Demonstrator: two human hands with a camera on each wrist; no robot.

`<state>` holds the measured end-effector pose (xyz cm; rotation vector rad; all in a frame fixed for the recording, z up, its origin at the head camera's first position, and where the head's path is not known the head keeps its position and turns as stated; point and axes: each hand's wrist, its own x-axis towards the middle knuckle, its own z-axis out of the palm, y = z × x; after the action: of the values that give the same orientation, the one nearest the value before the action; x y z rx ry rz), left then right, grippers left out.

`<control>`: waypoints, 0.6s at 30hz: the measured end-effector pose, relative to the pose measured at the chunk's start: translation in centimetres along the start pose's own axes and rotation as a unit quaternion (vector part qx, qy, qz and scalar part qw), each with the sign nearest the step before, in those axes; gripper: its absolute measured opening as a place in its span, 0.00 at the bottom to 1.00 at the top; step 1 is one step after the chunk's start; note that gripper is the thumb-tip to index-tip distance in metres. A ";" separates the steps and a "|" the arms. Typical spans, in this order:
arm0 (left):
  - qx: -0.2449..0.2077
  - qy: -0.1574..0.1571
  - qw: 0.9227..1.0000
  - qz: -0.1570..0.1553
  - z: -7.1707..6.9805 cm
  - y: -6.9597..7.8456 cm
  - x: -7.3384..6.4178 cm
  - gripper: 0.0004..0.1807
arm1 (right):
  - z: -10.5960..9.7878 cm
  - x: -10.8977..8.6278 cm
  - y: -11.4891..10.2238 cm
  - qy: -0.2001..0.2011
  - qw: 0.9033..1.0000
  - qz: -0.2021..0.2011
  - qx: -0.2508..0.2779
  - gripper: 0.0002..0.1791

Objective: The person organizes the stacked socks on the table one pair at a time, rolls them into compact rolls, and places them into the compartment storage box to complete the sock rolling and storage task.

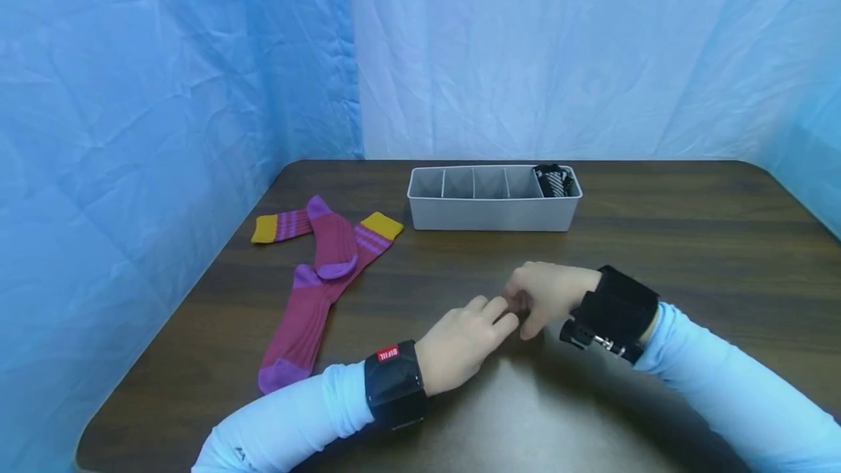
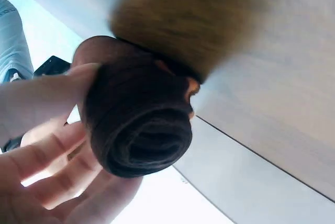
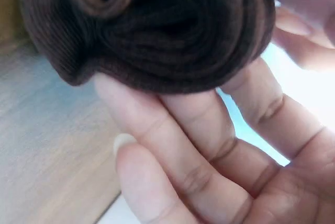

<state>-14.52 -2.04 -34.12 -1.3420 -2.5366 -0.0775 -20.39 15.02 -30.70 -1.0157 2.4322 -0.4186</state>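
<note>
Both hands meet over the table around a rolled-up dark brown sock [image 2: 138, 114], which the hands mostly hide in the head view. My left hand [image 1: 465, 345] grips it with the thumb on one side and the fingers on the other; the spiral end of the roll shows in the left wrist view. From the other side my right hand [image 1: 550, 294] holds the same roll, its fingers [image 3: 157, 124] curled under the ribbed, folded layers in the right wrist view.
Farther back stands a grey divided box [image 1: 489, 215], with a black-and-white patterned sock roll [image 1: 554, 181] in its rightmost compartment. Two maroon socks [image 1: 296, 331] with yellow cuffs and purple heels and toes lie overlapping on the left. Blue sheeting [image 1: 184, 93] surrounds the wooden table [image 1: 690, 239].
</note>
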 end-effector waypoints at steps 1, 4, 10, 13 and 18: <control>0.001 -0.007 1.000 -0.007 0.0 0.0 0.2 0.22 | -0.2 0.2 0.2 -0.012 1.000 0.003 0.011 0.10; -0.011 -0.041 0.998 -0.036 -0.1 -0.3 0.8 0.25 | -0.6 0.6 1.0 -0.042 0.998 0.007 0.052 0.10; -0.100 -0.106 0.986 -0.080 -0.6 -1.7 2.3 0.22 | 0.0 -0.4 1.1 0.023 0.999 -0.020 0.021 0.11; -0.150 -0.141 0.974 -0.096 -0.9 -2.9 3.2 0.19 | 0.7 -1.4 0.2 0.116 0.990 -0.035 -0.075 0.13; -0.205 -0.202 0.950 -0.116 -1.1 -5.1 4.6 0.17 | 2.4 -2.4 -1.2 0.233 0.947 -0.060 -0.213 0.20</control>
<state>-20.88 -1.41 -31.42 -1.2916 -3.1539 -0.4422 -17.00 15.72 -31.44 -1.3787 2.9773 -0.1842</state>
